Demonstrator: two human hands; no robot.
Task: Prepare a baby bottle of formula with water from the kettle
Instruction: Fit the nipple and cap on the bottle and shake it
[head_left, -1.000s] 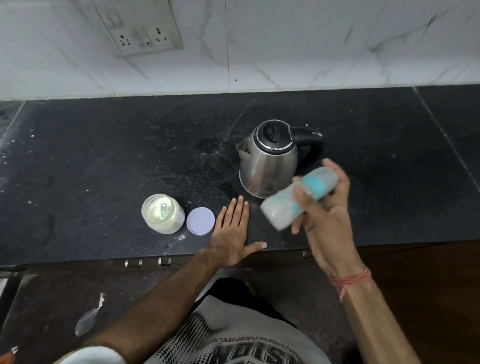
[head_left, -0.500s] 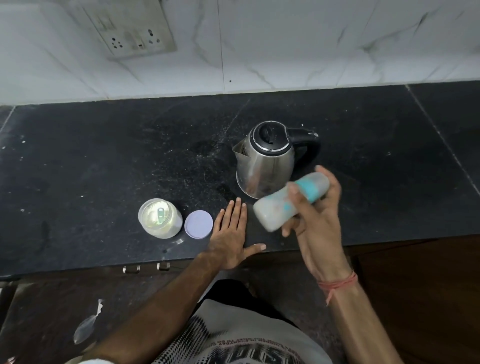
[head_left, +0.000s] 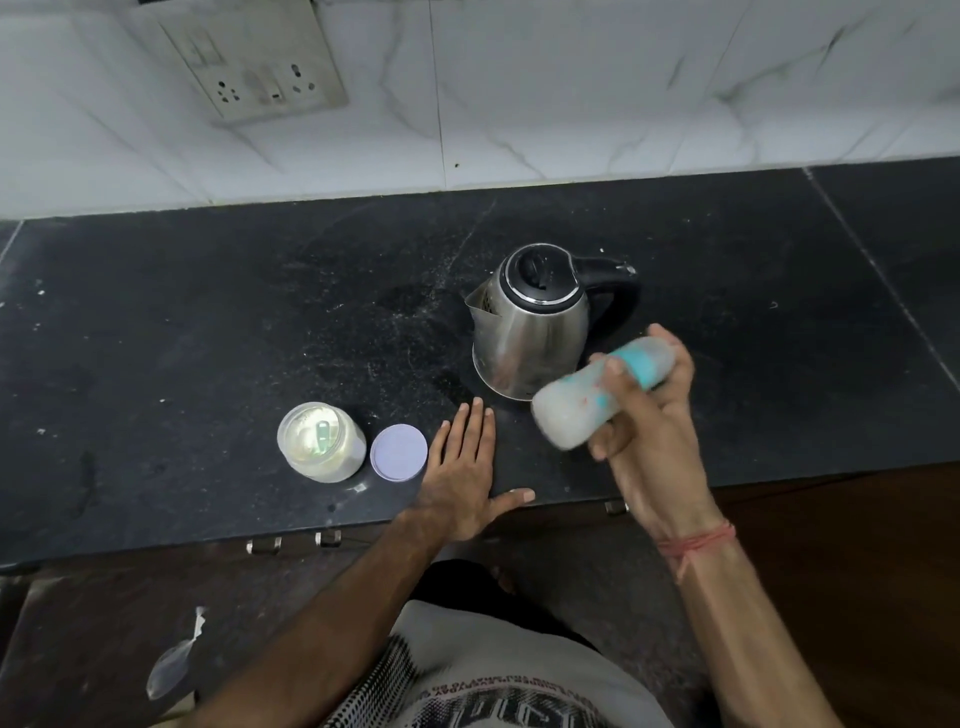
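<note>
My right hand (head_left: 649, 415) grips a baby bottle (head_left: 576, 410) with a teal collar, held tilted on its side above the counter's front edge; the bottle is blurred and holds milky liquid. Just behind it stands a steel kettle (head_left: 530, 322) with a black lid and handle, lid closed. My left hand (head_left: 462, 467) lies flat on the black counter (head_left: 208, 322), fingers spread, holding nothing. To its left sits an open clear jar of formula powder (head_left: 319, 441) with a scoop inside, and its lilac lid (head_left: 399, 452) lies beside it.
A white marble-tiled wall with a socket plate (head_left: 260, 78) backs the counter. Dark flooring lies below the counter edge, with a crumpled clear wrapper (head_left: 171, 670) on it at lower left.
The bottle in my right hand has shifted slightly while staying tilted and blurred. My left hand has stayed flat on the counter. The camera view has tilted a little.
</note>
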